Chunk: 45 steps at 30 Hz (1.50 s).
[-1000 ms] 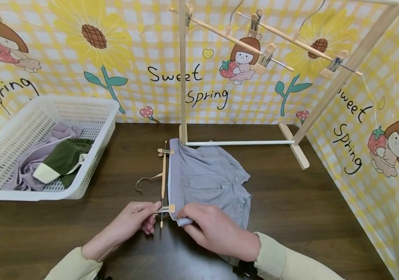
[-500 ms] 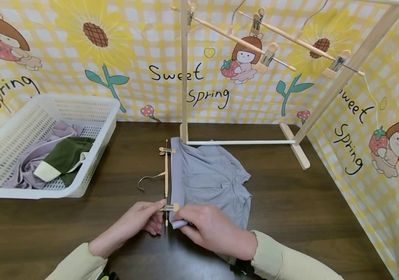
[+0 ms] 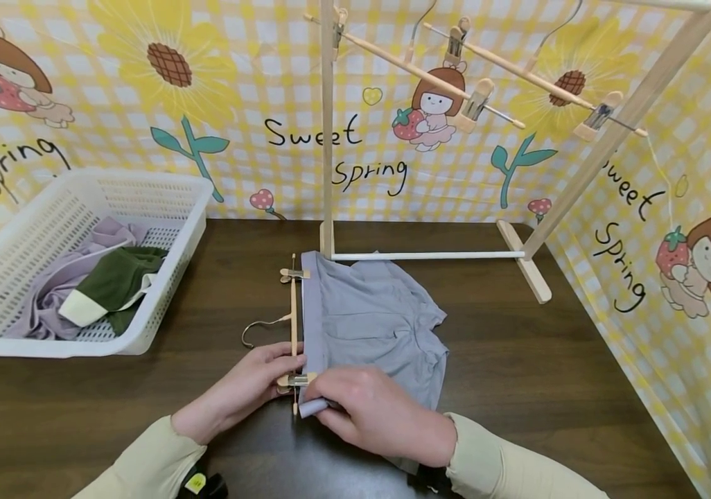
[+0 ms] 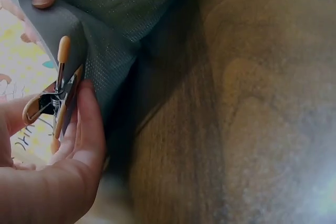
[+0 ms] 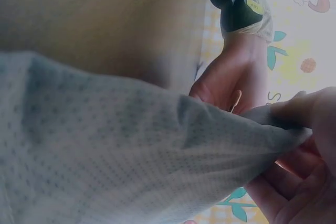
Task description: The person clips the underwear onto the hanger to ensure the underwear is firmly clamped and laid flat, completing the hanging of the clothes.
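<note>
Grey shorts (image 3: 368, 319) lie on the table, waistband toward the left. A wooden clip hanger (image 3: 294, 305) lies along the waistband, its hook pointing left. The far clip (image 3: 295, 274) sits over the waistband; the near clip (image 3: 296, 380) is at the waistband's near end. My left hand (image 3: 249, 388) holds the hanger beside that near clip, thumb above; in the left wrist view its fingers reach behind the clip and cloth. My right hand (image 3: 377, 416) pinches the near corner of the waistband, which is folded over. In the right wrist view, the cloth stretches from its fingers.
A white basket (image 3: 196, 215) at the left holds lilac cloth (image 3: 50, 298) and a dark green garment (image 3: 112, 284). Behind the shorts stands a wooden rack (image 3: 327, 138) with two clip hangers (image 3: 418, 69) hanging on it. Its bottom bar (image 3: 430, 256) lies close to the shorts.
My left hand has gone from pinching the near clip's handles to holding the hanger just beside it, a little farther forward. The near clip has shifted slightly. My right hand keeps its pinch.
</note>
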### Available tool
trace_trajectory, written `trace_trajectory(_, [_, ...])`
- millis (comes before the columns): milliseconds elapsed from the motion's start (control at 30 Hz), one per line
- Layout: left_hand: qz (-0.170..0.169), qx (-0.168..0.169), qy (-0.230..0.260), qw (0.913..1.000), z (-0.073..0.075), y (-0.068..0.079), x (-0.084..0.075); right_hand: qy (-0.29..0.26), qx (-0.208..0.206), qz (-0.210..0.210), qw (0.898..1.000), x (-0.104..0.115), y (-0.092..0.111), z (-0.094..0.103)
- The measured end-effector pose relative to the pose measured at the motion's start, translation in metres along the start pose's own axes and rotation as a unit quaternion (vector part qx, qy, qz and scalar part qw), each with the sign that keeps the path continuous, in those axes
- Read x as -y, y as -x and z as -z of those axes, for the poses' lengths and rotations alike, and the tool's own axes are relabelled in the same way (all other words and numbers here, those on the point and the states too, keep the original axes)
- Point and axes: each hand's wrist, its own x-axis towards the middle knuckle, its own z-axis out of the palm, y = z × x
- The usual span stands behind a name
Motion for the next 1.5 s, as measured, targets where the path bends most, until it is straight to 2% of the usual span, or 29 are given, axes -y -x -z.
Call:
trace_trajectory(267, [0.011, -0.012, -0.038, 0.9992, -0.002, -0.001, 0.000, -0.009, 0.012, -0.004, 1.000, 0.002, 0.000, -0.001])
trace_trajectory(500, [0.015, -0.005, -0.053, 0.9985, -0.002, 0.005, -0.006, -0.025, -0.011, -0.002, 1.000, -0.001, -0.001, 0.002])
trace_trajectory(667, [-0.004, -0.008, -0.087, 0.9962, -0.003, 0.011, -0.012, -0.017, -0.026, -0.003, 1.000, -0.007, -0.003, 0.006])
trace_trajectory(867, [-0.025, -0.007, -0.112, 0.9933, -0.003, 0.016, -0.018, 0.001, -0.041, -0.026, 0.999, -0.016, -0.008, 0.015])
trace_trajectory(967, [-0.040, 0.001, -0.136, 0.9898, -0.002, 0.018, -0.021, 0.003, -0.045, -0.038, 0.998, -0.022, -0.011, 0.023])
trace_trajectory(1167, [-0.065, 0.000, -0.210, 0.9755, -0.001, 0.020, -0.030, 0.030, -0.061, -0.058, 0.996, -0.035, -0.020, 0.044])
trace_trajectory(1500, [-0.063, -0.017, -0.248, 0.9667, -0.008, 0.027, -0.037, 0.069, -0.061, -0.093, 0.991, -0.048, -0.027, 0.060])
